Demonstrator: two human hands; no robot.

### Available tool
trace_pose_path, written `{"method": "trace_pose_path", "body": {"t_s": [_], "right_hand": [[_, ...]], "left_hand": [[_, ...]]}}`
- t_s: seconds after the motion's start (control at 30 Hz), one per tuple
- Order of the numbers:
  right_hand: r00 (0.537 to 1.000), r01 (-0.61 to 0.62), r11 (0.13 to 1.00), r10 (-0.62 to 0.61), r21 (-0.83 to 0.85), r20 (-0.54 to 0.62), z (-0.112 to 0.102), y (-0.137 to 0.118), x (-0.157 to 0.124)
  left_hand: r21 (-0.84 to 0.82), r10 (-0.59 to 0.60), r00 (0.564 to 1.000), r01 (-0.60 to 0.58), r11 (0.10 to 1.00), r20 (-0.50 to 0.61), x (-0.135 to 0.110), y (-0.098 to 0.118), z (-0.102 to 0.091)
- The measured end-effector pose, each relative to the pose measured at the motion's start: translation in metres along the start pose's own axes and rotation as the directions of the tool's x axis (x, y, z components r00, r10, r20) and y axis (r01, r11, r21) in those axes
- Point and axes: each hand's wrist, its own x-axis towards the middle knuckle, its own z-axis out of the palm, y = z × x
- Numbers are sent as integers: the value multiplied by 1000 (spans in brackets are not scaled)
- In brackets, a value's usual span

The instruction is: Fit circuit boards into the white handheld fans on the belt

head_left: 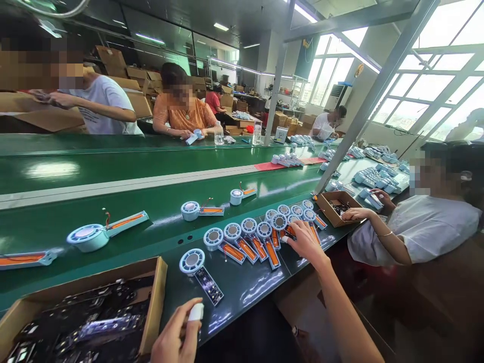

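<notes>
My left hand is at the near edge of the bench, fingers loosely curled and apart, holding nothing; a white finger cover is on one fingertip. Just beyond it lies a light-blue handheld fan with a dark circuit board along its handle. My right hand reaches into a group of similar fans, whose handles show orange inside. Its fingers close around the handle of one fan resting above the others; the fingers partly hide that handle.
A cardboard box of dark circuit boards stands at near left. Several fans lie spaced along the green conveyor belt. To the right, a co-worker reaches into a small box beside a slanting metal post. Other people sit across the belt.
</notes>
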Motion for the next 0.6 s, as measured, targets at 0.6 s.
{"method": "trace_pose_path", "body": {"t_s": [0.6], "right_hand": [[999, 19, 999, -20, -30, -36, 1, -20, -5]], "left_hand": [[5, 93, 993, -94, 996, 74, -9, 3, 4]]}}
